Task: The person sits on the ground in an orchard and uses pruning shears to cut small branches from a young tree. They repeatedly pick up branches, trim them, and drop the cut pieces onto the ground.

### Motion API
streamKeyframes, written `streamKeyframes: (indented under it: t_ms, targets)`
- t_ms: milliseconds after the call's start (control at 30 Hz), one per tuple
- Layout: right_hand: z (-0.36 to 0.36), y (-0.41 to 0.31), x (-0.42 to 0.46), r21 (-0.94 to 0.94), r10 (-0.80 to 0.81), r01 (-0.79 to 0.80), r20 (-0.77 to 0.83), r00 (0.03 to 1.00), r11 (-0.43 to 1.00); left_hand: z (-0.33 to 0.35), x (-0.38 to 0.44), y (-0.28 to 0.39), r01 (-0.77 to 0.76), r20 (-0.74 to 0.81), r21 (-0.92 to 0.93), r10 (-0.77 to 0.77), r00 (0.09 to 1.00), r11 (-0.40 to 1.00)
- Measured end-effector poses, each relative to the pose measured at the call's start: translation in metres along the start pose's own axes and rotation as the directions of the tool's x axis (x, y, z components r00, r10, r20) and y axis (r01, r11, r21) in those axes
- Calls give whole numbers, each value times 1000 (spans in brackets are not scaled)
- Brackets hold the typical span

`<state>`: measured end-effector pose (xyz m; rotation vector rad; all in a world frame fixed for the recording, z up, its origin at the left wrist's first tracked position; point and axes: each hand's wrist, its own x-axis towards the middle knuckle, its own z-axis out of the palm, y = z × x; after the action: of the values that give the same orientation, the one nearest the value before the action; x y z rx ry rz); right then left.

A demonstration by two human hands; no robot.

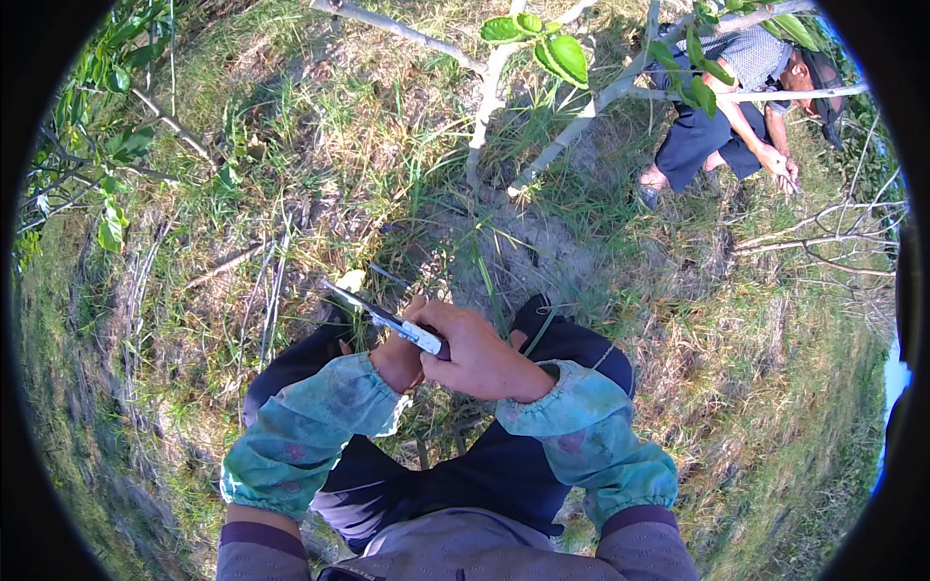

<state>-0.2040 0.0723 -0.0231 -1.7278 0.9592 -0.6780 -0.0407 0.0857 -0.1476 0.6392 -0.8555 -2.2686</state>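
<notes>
My right hand (479, 348) is closed around the dark and silver handle of a bladed hand tool (389, 317). Its narrow, pale blade points up and to the left, away from my body. My left hand (398, 357) is beneath the tool and up against my right hand, which partly covers it. Whether the left fingers grip anything is hidden. Just beyond the hands, a thin grey stick (389, 274) slants over the ground. Both forearms wear teal patterned sleeve covers (312, 428), and my knees are bent to either side.
A small tree's pale forked trunk (488, 109) rises ahead, with branches reaching overhead. Leafy twigs (131, 145) hang at the left. Bare branches (821, 240) jut in from the right. Another person (716, 109) bends toward the ground at upper right. Dry sticks (272, 290) stand in the grass.
</notes>
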Motion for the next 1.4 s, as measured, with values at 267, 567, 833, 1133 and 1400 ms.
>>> streamKeyframes:
  t_ms: [267,567,833,1133,1400]
  targets:
    - [2,2,2,-114,-95,87,-64,993,990,1,1,-3,130,-197,-605,-306,932,786]
    - [-5,5,5,-1,146,-146,15,989,989,2,8,-16,-6,-256,-456,-125,959,890]
    - [-43,-21,-3,530,208,-265,166,964,806,19,13,89,-79,161,953,265,951,-292]
    - [-72,-4,-11,-113,244,-274,-227,943,955,33,-6,168,-389,-50,474,466,883,790]
    - [-51,-11,0,-527,-57,-137,-336,940,839,33,-11,168,-369,-192,467,499,845,804]
